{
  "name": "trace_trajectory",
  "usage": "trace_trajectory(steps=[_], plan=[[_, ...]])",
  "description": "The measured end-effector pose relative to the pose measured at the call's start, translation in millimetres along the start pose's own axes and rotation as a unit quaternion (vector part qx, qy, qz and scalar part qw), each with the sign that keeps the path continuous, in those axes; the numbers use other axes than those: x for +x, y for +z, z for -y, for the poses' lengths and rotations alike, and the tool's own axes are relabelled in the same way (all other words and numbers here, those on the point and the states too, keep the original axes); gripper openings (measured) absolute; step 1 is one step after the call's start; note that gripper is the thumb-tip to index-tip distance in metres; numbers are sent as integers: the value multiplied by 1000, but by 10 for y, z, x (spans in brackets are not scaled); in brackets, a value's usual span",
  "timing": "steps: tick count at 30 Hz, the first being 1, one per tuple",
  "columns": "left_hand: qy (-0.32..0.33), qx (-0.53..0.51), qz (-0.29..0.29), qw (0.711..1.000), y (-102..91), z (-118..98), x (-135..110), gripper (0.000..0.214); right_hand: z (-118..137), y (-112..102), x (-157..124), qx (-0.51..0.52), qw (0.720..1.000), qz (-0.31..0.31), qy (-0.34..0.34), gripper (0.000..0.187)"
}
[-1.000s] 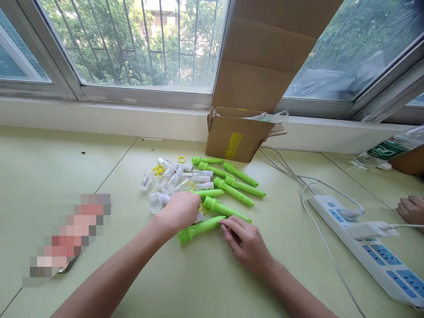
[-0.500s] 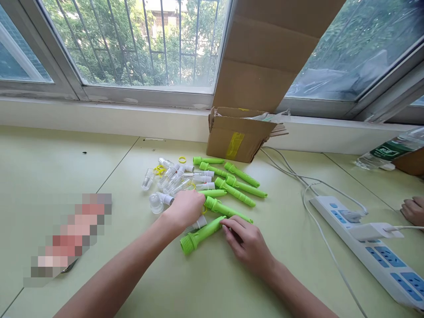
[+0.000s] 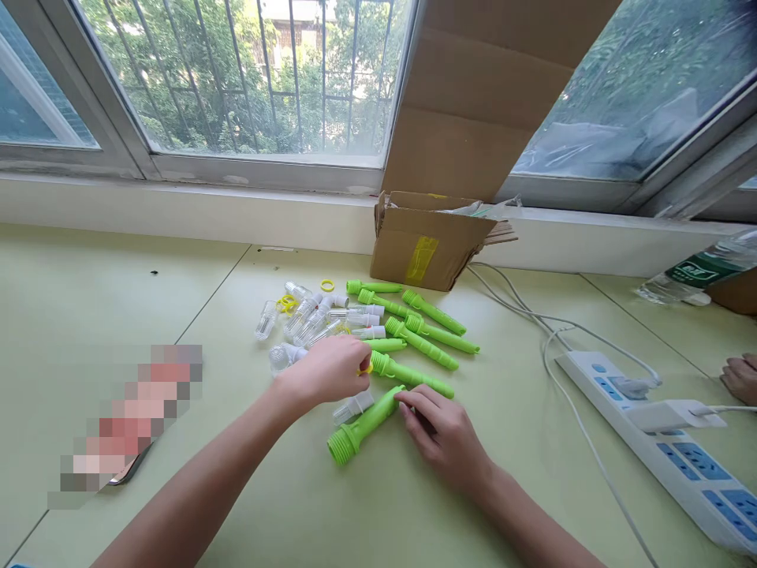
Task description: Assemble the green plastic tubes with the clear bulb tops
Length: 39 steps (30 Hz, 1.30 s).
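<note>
In the head view, my left hand (image 3: 331, 369) is closed in a pinch on a small yellow ring (image 3: 367, 368), partly hidden by the fingers. My right hand (image 3: 441, 430) grips the narrow end of a green threaded plastic tube (image 3: 362, 426) between thumb and fingers; its wide threaded end points to the lower left. Beside that tube lies a clear plastic piece with a white end (image 3: 353, 407). Several more green tubes (image 3: 419, 345) lie beyond my hands. Left of them is a heap of clear ribbed plastic cups with white ends (image 3: 307, 315) and some loose yellow rings (image 3: 287, 304).
A cardboard box (image 3: 429, 244) stands against the window sill. To the right are a white power strip (image 3: 656, 446) with plugs and cables, a water bottle (image 3: 698, 268) and another person's hand (image 3: 740, 377). A blurred-out flat object (image 3: 127, 426) lies at left.
My left hand has drawn back slightly from the pile and now shows a yellow ring in its fingers. My right hand and its green tube have barely moved.
</note>
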State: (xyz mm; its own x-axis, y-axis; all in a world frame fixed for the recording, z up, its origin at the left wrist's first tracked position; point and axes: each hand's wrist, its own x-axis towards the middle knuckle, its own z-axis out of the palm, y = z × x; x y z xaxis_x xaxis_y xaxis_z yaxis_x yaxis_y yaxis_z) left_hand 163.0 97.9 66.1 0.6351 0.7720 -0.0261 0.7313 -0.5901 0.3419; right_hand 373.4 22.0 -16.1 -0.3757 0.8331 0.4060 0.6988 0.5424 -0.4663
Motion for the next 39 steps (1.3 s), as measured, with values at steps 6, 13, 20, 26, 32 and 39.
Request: trace_trajectory(steps=[6, 13, 20, 26, 32, 39], plan=[[-45, 2, -152, 987, -123, 61, 30, 16, -13, 7, -7, -3, 1000, -8, -5, 19], [-90, 49, -121, 987, -59, 196, 151, 18, 14, -4, 2, -2, 1000, -6, 1, 18], [-36, 112, -65, 991, -12, 157, 336, 19, 6, -3, 1, 5, 1000, 1, 1, 18], [-47, 146, -45, 987, 74, 242, 399, 21, -3, 2, -8, 4, 1000, 3, 9, 19], [-102, 152, -29, 983, 85, 278, 409, 20, 0, 1, -9, 10, 1000, -1, 2, 18], [-88, 173, 15, 981, 96, 171, 455, 21, -3, 5, -17, 13, 1000, 1, 6, 18]])
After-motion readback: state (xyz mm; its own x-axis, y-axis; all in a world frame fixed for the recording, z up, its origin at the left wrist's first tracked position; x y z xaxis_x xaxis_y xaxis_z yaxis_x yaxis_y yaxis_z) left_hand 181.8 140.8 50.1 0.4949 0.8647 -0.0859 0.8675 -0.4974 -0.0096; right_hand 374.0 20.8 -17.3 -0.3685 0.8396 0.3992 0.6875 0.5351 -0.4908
